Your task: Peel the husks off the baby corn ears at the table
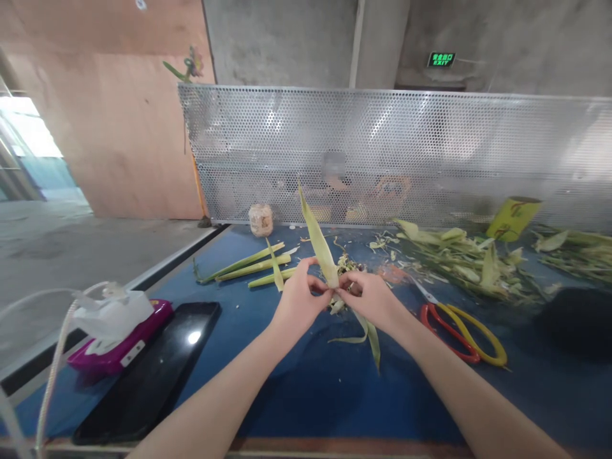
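Note:
A long pale-green corn husk leaf (pixel 317 234) stands upright, its lower end pinched between the fingertips of both my hands. My left hand (pixel 302 292) closes on it from the left, and my right hand (pixel 367 294) grips the same base from the right. Behind and below the fingers sits a small heap of plant scraps (pixel 347 264), partly covered by my hands. Narrow loose husk strips (pixel 368 338) hang or lie beneath my right hand; whether they join the held leaf I cannot tell. Several green stalks (pixel 253 264) lie to the left of my left hand.
Scissors (pixel 461 331) with one red and one yellow handle lie right of my right arm. A husk pile (pixel 459 255) and a yellow box (pixel 513 218) stand behind them. Left are a black phone (pixel 153 370), a purple power strip (pixel 119 344) and cables. Perforated metal panel (pixel 296 153) borders the back.

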The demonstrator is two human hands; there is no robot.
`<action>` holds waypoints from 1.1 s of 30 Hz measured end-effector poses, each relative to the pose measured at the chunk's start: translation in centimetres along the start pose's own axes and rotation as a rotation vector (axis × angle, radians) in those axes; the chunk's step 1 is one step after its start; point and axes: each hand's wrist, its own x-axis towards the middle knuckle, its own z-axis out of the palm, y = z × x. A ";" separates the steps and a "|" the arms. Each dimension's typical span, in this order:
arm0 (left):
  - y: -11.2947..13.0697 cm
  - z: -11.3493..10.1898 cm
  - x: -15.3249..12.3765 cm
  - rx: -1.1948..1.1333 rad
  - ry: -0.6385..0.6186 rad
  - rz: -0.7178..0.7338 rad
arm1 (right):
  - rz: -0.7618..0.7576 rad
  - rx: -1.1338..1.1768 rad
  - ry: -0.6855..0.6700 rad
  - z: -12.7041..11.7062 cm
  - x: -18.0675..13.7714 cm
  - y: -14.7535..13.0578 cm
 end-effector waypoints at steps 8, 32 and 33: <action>-0.2 0.3 -0.1 0.090 0.038 -0.010 | 0.058 -0.125 0.046 1.0 -0.1 0.0; 0.0 0.3 0.1 0.014 -0.008 -0.059 | 0.048 -0.015 -0.045 0.5 0.1 0.0; 0.1 0.3 0.1 0.001 -0.009 -0.053 | 0.025 -0.020 -0.050 0.4 0.1 0.2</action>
